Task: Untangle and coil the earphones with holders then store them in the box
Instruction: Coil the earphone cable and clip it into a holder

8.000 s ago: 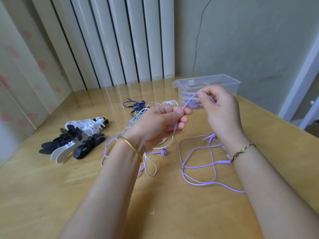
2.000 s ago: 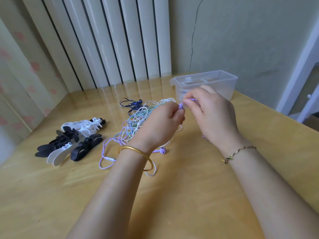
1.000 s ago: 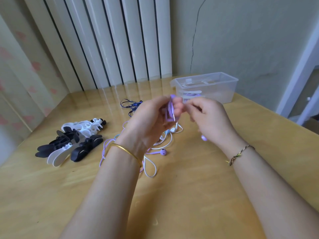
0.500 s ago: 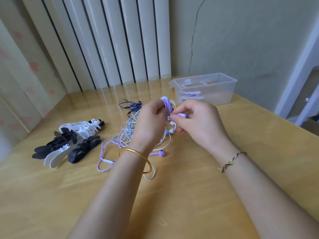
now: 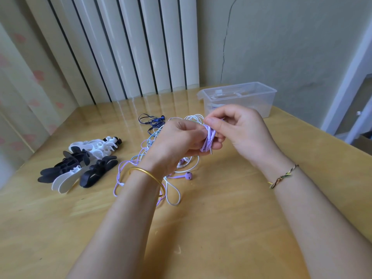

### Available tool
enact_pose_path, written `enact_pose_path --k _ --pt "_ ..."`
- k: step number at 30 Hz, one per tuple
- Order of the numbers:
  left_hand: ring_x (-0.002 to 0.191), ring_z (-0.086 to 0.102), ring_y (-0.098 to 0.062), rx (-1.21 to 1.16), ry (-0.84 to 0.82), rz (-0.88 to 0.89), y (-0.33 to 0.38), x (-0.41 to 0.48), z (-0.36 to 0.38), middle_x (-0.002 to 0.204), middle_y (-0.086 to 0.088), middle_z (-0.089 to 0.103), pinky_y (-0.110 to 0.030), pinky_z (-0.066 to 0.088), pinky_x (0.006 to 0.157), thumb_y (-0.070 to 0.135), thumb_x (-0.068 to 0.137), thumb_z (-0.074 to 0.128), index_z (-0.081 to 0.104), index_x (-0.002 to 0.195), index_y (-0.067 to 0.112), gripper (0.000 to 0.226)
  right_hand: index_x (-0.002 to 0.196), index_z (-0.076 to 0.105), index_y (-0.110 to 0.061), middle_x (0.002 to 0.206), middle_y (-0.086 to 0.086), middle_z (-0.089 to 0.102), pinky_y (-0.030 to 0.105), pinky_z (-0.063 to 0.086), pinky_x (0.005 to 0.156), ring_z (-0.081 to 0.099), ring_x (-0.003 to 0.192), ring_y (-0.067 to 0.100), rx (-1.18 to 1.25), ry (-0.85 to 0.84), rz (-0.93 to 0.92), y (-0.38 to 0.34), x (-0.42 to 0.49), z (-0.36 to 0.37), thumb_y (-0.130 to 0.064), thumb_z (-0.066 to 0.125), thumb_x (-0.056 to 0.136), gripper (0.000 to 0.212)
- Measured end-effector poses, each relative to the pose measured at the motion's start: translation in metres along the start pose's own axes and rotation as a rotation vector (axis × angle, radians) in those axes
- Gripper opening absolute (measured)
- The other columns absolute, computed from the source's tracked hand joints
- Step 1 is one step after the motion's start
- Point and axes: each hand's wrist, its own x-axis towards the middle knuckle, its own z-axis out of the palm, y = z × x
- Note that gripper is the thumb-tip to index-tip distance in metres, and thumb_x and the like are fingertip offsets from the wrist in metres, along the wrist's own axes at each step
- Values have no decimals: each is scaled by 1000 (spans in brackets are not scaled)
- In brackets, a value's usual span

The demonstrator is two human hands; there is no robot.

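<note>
- The left hand (image 5: 181, 141) grips a coiled purple earphone cable (image 5: 209, 137), its fingers curled round the loops, and a plug tip pokes out below.
- The right hand (image 5: 241, 131) pinches the top of that coil between thumb and forefinger.
- Both hands are raised above the tangle of earphones (image 5: 173, 194) on the tabletop (image 5: 201, 228).
- Dark blue earphones (image 5: 153, 121) lie behind the tangle.
- Black and white holders (image 5: 80, 164) are piled to the left.
- The clear box (image 5: 241, 99) stands open at the back right.
</note>
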Motion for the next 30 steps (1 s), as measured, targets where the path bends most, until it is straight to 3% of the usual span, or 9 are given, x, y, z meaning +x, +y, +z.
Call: enact_pose_path --k 5,11,15,18,21,23,26,30 --pt "70 70 -26 -73 -6 -93 4 -1 -1 75 -21 69 -30 56 62 1 89 43 63 94 -15 26 80 58 -12 60 -8 57 9 36 49 49 44 0 20 -102 -6 3 -1 4 -10 56 93 13" --pt "52 61 -16 -104 5 -178 11 -7 2 62 -11 63 -26 53 53 8 90 39 62 85 -3 27 79 48 -18 51 -9 51 8 34 44 48 41 -1 -77 -128 -27 -1 -6 13 -13 46 98 20" --pt "47 57 -15 -158 59 -185 19 -9 2 54 -8 59 -27 53 51 6 89 40 59 81 -1 22 87 49 -8 48 -11 51 8 33 41 48 39 -1 -67 -107 -32 -8 -4 15 -13 45 99 13" --pt "47 58 -19 -179 148 -201 25 -11 -2 50 -10 57 -28 53 48 3 87 41 56 82 -4 17 87 52 -6 59 -6 49 12 33 48 46 46 1 -140 -63 -80 -9 1 20 -17 48 98 15" --pt "46 59 -18 -299 142 -221 27 -20 -19 50 -10 56 -29 56 51 4 88 41 52 78 -1 16 83 51 -10 65 4 52 26 38 57 47 60 13 -185 -51 -103 -10 7 33 -20 51 97 17" --pt "50 61 -16 -400 124 -198 22 -28 -32 54 -8 58 -29 57 56 6 90 45 52 73 4 18 77 48 -16 62 -3 46 20 34 56 41 58 11 -205 -22 -71 -9 12 45 -20 52 96 19" --pt "53 60 -12 -361 180 -105 10 -37 -46 58 -6 60 -26 55 56 2 91 53 56 78 4 13 78 48 -17 61 -5 44 15 31 47 37 51 5 -234 -38 -8 -7 19 64 -19 51 95 18" --pt "47 56 -10 -251 264 -39 0 -43 -67 53 -4 56 -23 52 51 -1 92 53 53 76 3 17 86 60 -2 61 1 46 18 32 43 43 37 3 -271 -186 6 -18 17 84 -22 48 97 26"
